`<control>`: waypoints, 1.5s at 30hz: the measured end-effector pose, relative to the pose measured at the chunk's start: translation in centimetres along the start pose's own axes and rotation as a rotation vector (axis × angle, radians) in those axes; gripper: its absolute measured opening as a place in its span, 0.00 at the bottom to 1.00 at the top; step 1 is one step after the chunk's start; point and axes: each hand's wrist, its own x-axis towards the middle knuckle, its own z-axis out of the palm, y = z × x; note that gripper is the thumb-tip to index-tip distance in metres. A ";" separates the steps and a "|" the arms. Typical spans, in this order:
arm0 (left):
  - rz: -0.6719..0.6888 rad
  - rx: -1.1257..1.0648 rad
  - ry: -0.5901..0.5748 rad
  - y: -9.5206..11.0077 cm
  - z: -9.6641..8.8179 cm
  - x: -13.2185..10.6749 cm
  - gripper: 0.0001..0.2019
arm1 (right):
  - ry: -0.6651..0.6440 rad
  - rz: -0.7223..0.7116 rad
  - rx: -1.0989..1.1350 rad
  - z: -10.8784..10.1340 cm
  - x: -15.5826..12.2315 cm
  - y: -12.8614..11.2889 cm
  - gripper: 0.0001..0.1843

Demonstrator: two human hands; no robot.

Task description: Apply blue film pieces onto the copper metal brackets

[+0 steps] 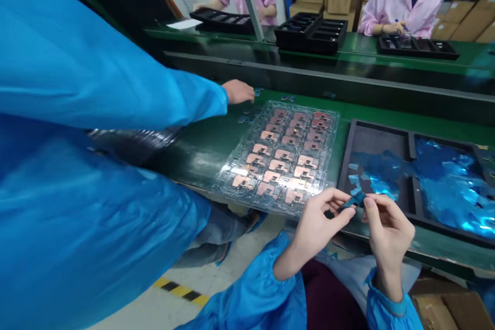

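Between my two hands is a small, dark blue flat part (352, 201) with an irregular outline. My left hand (319, 221) pinches its left end, and my right hand (388, 221) grips the right end between thumb and fingers. To the left of my hands lies a clear plastic tray (222, 180) holding rows of copper-coloured cut-out parts (284, 154). Just beyond my fingers stands a black divided tray (348, 152), where blue film pieces (448, 185) are heaped in the right compartment and scattered in the left one.
At left a co-worker in a blue coat (96, 165) reaches a hand (238, 92) over small parts on the green bench (201, 160). Two people in pink sit across a low rail (348, 79), with black trays (309, 33). A cardboard box (452, 309) stands at lower right.
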 end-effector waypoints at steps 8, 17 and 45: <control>0.000 -0.006 0.065 -1.0 -1.0 0.0 0.07 | -0.067 -0.021 -0.044 0.7 0.7 -0.3 0.15; 0.204 0.134 0.101 -1.7 -0.5 -0.3 0.10 | 0.033 -0.455 -0.398 0.6 -0.1 -2.3 0.14; -0.376 -0.485 -0.057 -1.2 -1.1 -0.3 0.24 | -0.057 -0.704 -0.519 -1.0 -1.4 -1.6 0.15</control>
